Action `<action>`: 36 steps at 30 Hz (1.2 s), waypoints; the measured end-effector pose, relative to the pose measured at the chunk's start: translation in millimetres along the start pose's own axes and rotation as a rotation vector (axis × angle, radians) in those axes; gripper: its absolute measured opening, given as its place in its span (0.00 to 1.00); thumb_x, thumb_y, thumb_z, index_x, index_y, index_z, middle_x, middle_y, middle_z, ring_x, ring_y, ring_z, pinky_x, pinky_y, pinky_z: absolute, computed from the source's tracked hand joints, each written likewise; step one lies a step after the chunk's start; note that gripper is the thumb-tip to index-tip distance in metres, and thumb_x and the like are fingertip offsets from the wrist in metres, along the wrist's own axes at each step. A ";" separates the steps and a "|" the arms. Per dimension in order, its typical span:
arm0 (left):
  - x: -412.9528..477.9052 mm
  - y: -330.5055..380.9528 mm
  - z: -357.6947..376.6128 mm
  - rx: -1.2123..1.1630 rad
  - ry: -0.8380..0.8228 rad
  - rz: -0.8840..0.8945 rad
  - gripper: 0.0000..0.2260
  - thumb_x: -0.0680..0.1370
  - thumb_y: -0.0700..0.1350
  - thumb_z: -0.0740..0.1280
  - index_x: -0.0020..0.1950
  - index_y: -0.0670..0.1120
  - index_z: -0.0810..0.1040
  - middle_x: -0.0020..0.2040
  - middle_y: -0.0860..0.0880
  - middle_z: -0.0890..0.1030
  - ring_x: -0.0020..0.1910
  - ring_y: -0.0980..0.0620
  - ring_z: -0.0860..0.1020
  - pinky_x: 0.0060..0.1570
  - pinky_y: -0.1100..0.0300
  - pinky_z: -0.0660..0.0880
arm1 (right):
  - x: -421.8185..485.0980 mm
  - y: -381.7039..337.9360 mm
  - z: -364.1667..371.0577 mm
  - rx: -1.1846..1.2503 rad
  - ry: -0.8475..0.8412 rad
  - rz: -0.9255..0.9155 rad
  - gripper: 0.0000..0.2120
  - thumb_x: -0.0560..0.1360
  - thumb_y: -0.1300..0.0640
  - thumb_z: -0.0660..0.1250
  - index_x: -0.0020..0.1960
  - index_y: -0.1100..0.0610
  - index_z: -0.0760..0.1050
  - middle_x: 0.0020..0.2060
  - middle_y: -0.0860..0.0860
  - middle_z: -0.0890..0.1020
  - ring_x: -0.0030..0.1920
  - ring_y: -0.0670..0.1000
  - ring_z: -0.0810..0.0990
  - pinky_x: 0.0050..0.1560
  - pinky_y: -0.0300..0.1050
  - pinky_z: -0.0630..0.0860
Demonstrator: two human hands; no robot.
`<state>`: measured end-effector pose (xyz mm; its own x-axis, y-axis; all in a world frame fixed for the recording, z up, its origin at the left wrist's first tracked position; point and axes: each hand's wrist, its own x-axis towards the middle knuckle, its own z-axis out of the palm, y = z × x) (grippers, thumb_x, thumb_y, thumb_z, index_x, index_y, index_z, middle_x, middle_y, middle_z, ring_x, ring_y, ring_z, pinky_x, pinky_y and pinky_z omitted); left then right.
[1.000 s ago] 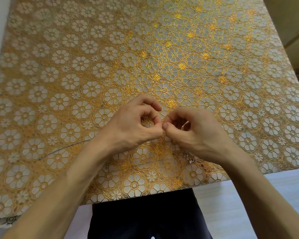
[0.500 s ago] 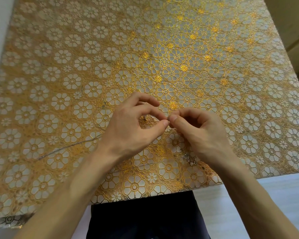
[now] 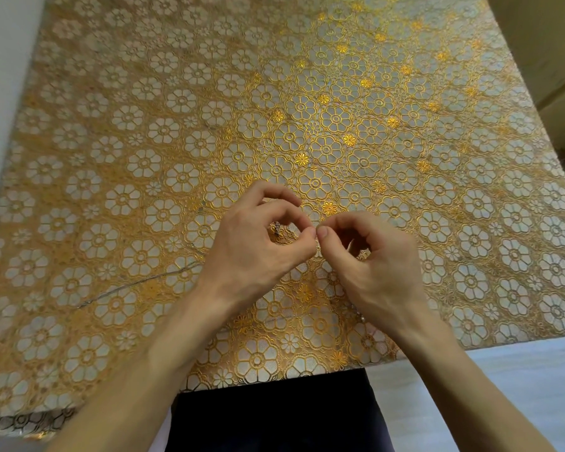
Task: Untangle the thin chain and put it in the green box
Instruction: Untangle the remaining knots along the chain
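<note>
A thin silver chain [image 3: 137, 283] trails across the gold flowered tablecloth [image 3: 209, 109] to the left of my hands. Its far part runs under my left hand [image 3: 252, 249], and a small tangled bit shows inside the ring of that hand's thumb and forefinger. Thumb and forefinger of my left hand pinch the chain. My right hand [image 3: 375, 269] pinches it too, fingertip to fingertip with the left. Another short bit of chain peeks out by my right wrist. No green box is in view.
The table's near edge [image 3: 274, 375] runs just below my wrists, with dark clothing beneath it. A white wall borders the table on the left and a pale floor shows at the lower right.
Both hands stay pinched together at the chain. They have shifted only slightly over the cloth, and the chain's tail on the left lies where it was.
</note>
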<state>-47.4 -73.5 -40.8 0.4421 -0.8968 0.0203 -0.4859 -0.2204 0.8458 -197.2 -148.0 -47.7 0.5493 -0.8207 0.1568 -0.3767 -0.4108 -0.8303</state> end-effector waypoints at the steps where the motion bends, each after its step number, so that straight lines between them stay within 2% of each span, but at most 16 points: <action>1: 0.4 0.2 0.4 0.000 -0.004 0.004 0.03 0.72 0.51 0.74 0.42 0.53 0.84 0.54 0.59 0.77 0.50 0.59 0.77 0.44 0.73 0.70 | 0.4 0.3 0.1 -0.024 -0.004 -0.017 0.02 0.75 0.55 0.71 0.45 0.52 0.82 0.36 0.41 0.81 0.35 0.42 0.77 0.37 0.32 0.71; 4: 1.2 -0.4 -0.8 0.003 -0.039 0.007 0.03 0.72 0.50 0.74 0.41 0.52 0.83 0.55 0.59 0.76 0.51 0.59 0.77 0.45 0.72 0.70 | 2.8 1.8 -1.2 -0.116 -0.043 -0.070 0.03 0.75 0.55 0.70 0.46 0.54 0.82 0.38 0.42 0.81 0.37 0.42 0.77 0.40 0.30 0.69; 9: 7.7 -1.1 -9.3 -0.028 -0.192 -0.022 0.04 0.71 0.45 0.75 0.39 0.52 0.82 0.55 0.59 0.77 0.34 0.67 0.75 0.39 0.73 0.68 | 4.9 0.0 -4.2 -0.128 -0.146 -0.072 0.03 0.74 0.54 0.67 0.44 0.53 0.79 0.36 0.41 0.78 0.37 0.40 0.75 0.40 0.30 0.68; 14: 14.6 -0.9 -17.3 0.006 -0.315 -0.024 0.04 0.69 0.48 0.75 0.37 0.54 0.81 0.55 0.63 0.77 0.43 0.68 0.75 0.44 0.68 0.68 | 8.1 -6.9 -8.8 0.053 -0.303 0.112 0.04 0.73 0.54 0.67 0.41 0.52 0.79 0.30 0.43 0.78 0.32 0.43 0.75 0.33 0.31 0.68; 18: 17.3 3.6 -22.6 -0.037 -0.414 -0.054 0.04 0.67 0.50 0.73 0.34 0.55 0.80 0.54 0.64 0.78 0.43 0.66 0.76 0.41 0.71 0.70 | 12.8 -6.9 -16.8 0.258 -0.478 0.259 0.05 0.78 0.61 0.67 0.43 0.60 0.79 0.28 0.44 0.75 0.29 0.41 0.71 0.30 0.32 0.66; 21: 19.6 5.0 -23.8 -0.125 -0.465 -0.103 0.03 0.67 0.47 0.71 0.33 0.55 0.80 0.54 0.64 0.78 0.41 0.65 0.77 0.40 0.72 0.71 | 15.7 -5.7 -18.8 0.342 -0.530 0.318 0.06 0.79 0.63 0.66 0.44 0.62 0.78 0.30 0.49 0.74 0.30 0.44 0.69 0.29 0.34 0.65; 24: 21.2 2.9 -26.4 -0.223 -0.490 -0.136 0.03 0.69 0.46 0.72 0.35 0.53 0.82 0.56 0.60 0.79 0.39 0.65 0.76 0.41 0.73 0.71 | 15.8 -4.5 -15.5 0.369 -0.519 0.347 0.08 0.80 0.61 0.65 0.42 0.59 0.77 0.31 0.50 0.73 0.31 0.46 0.68 0.28 0.36 0.64; 26: 21.2 -1.2 -27.6 -0.262 -0.438 -0.154 0.05 0.72 0.44 0.76 0.37 0.51 0.83 0.56 0.56 0.79 0.41 0.65 0.77 0.43 0.72 0.72 | 14.6 -4.6 -12.6 0.362 -0.445 0.323 0.08 0.80 0.59 0.66 0.43 0.56 0.79 0.32 0.49 0.74 0.32 0.47 0.70 0.31 0.39 0.66; 28: 19.3 -5.3 -26.8 -0.285 -0.367 -0.178 0.05 0.74 0.42 0.76 0.39 0.49 0.84 0.56 0.55 0.79 0.46 0.63 0.79 0.46 0.70 0.75 | 13.0 -5.6 -10.5 0.359 -0.361 0.290 0.05 0.80 0.56 0.68 0.47 0.54 0.81 0.36 0.52 0.81 0.35 0.54 0.76 0.36 0.49 0.74; 30: 17.0 -6.4 -24.2 -0.290 -0.317 -0.178 0.04 0.74 0.44 0.76 0.39 0.49 0.84 0.56 0.55 0.79 0.46 0.62 0.79 0.46 0.68 0.75 | 10.3 -7.1 -10.2 0.372 -0.311 0.292 0.05 0.77 0.52 0.69 0.50 0.51 0.83 0.43 0.54 0.85 0.46 0.60 0.82 0.46 0.58 0.79; 33: 15.4 -5.4 -21.0 -0.273 -0.284 -0.172 0.04 0.70 0.50 0.74 0.39 0.51 0.84 0.56 0.56 0.79 0.44 0.62 0.79 0.44 0.68 0.75 | 6.8 -8.8 -11.6 0.377 -0.268 0.297 0.07 0.74 0.51 0.68 0.49 0.48 0.84 0.45 0.51 0.86 0.49 0.58 0.83 0.51 0.59 0.80; 36: 14.4 -2.8 -20.1 -0.254 -0.282 -0.165 0.04 0.73 0.47 0.77 0.40 0.50 0.85 0.57 0.56 0.79 0.39 0.64 0.77 0.41 0.69 0.74 | 6.2 -10.2 -12.8 0.329 -0.253 0.275 0.03 0.77 0.54 0.72 0.49 0.49 0.84 0.42 0.49 0.86 0.45 0.55 0.83 0.48 0.53 0.81</action>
<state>-24.5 -78.1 -32.1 0.2573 -0.9350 -0.2441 -0.2086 -0.3004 0.9307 -199.5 -154.0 -31.5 0.6416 -0.7423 -0.1930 -0.3004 -0.0118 -0.9537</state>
